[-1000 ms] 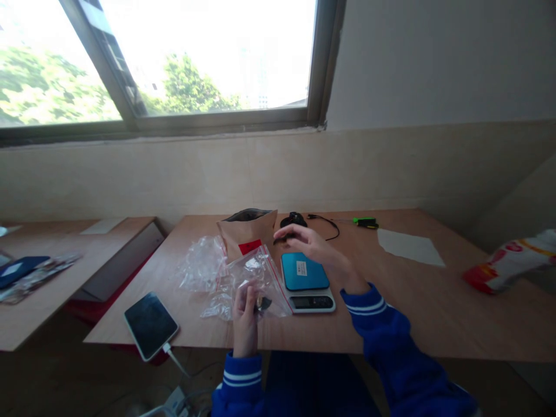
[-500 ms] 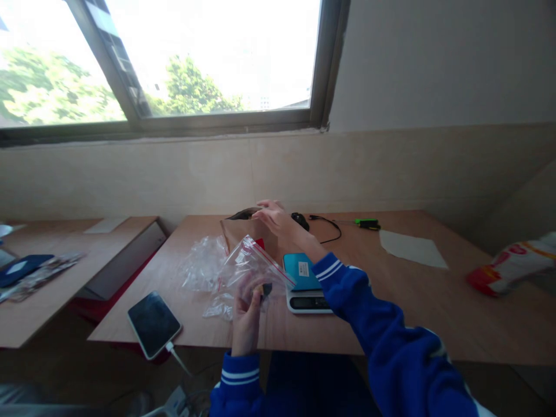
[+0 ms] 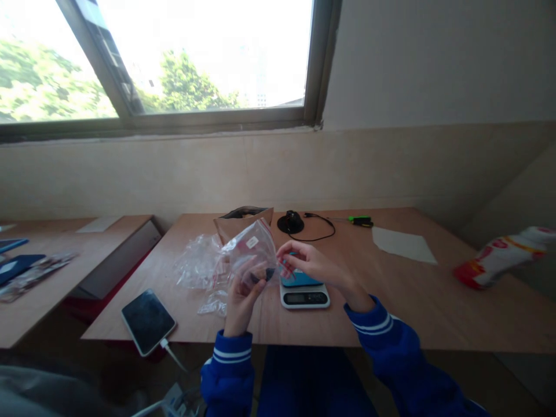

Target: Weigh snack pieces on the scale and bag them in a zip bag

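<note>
My left hand (image 3: 240,302) is closed around the lower part of a clear zip bag (image 3: 248,246), which has a small white label. A small dark piece (image 3: 270,274) shows at its fingertips; I cannot tell whether it lies inside the bag. Fingers bent, my right hand (image 3: 313,262) pinches the bag's right edge. Under that hand is a white digital scale (image 3: 304,301) with a blue flat thing (image 3: 299,279) on it. Behind the bag an open brown paper pouch (image 3: 232,226) stands upright. Crumpled clear plastic bags (image 3: 196,263) lie to the left.
A phone (image 3: 148,321) with a white cable lies at the table's front left. Toward the back are a black round-based object (image 3: 291,222), a black cable (image 3: 333,229) and a green-black screwdriver (image 3: 361,221). White paper (image 3: 403,244) and a red-white bottle (image 3: 499,260) are at right.
My right hand has come back from the brown pouch's opening to the zip bag's edge. The bag has turned in my left hand, and its label now shows.
</note>
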Available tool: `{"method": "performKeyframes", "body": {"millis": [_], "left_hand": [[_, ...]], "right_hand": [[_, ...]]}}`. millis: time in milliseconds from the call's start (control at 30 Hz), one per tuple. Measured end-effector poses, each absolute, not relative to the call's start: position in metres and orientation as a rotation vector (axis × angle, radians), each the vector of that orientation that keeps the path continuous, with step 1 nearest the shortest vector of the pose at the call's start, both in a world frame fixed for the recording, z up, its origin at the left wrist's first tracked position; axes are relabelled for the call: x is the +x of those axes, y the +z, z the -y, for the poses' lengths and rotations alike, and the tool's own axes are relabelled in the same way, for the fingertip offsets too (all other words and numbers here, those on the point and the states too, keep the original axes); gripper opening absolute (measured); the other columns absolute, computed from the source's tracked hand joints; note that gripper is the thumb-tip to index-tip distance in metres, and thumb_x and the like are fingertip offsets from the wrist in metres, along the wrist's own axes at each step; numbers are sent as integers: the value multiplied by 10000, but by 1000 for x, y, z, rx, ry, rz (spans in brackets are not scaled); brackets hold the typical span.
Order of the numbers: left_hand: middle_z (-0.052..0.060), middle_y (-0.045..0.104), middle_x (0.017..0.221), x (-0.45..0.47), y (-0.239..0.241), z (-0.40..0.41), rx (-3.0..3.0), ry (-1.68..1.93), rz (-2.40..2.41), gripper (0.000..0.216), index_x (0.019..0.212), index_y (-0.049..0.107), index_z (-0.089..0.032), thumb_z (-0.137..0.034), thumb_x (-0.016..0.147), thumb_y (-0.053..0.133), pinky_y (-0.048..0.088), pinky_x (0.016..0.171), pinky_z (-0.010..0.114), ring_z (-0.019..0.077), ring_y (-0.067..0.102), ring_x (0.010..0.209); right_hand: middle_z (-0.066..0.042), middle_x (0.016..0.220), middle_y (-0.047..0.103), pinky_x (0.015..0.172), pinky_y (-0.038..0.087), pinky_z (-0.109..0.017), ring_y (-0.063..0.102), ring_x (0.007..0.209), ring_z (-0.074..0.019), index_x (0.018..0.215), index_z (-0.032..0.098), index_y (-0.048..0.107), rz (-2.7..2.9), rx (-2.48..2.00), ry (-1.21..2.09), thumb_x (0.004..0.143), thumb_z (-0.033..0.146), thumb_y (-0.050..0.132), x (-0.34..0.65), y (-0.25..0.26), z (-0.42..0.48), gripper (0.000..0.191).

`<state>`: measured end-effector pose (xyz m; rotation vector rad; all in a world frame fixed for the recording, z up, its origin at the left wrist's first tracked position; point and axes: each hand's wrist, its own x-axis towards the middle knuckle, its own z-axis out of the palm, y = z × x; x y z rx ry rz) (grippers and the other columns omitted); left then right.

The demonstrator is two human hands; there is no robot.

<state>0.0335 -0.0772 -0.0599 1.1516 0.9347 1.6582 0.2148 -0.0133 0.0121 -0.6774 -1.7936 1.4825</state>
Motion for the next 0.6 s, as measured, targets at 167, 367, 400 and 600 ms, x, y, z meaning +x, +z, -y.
{"method": "performKeyframes", "body": {"millis": [167, 367, 400, 600], "left_hand": [[56, 684, 1103, 45, -57, 77, 1267, 1688, -1060, 475, 1180, 561, -218, -287, 739, 722, 542, 907, 348, 209, 672, 999], [33, 695, 1001, 48, -67, 79, 1261, 1705, -1238, 324, 1048, 583, -205, -303, 763, 700, 537, 882, 314, 179, 675, 961], [30, 695, 992, 47, -68, 80, 1275, 1702, -1267, 322, 1045, 590, -206, -305, 760, 703, 535, 876, 307, 177, 673, 955], [37, 712, 953, 41, -63, 83, 1307, 1669, -1340, 248, 985, 668, -197, -355, 795, 651, 539, 766, 265, 167, 672, 875]], "right_hand": [[35, 669, 603, 532, 513, -260, 621, 535, -125, 1019, 188, 543, 1678, -756, 1635, 812, 433, 637, 218, -17, 20, 335], [30, 705, 616, 542, 512, -267, 615, 555, -126, 1028, 205, 542, 1627, -814, 1563, 793, 459, 647, 213, -38, 25, 361], [28, 710, 618, 539, 506, -265, 610, 557, -125, 1001, 204, 555, 1650, -841, 1534, 772, 450, 672, 211, -39, 25, 356], [-6, 675, 638, 600, 492, -278, 603, 625, -143, 752, 165, 634, 1685, -924, 1364, 711, 461, 715, 203, -43, 21, 310]]}}
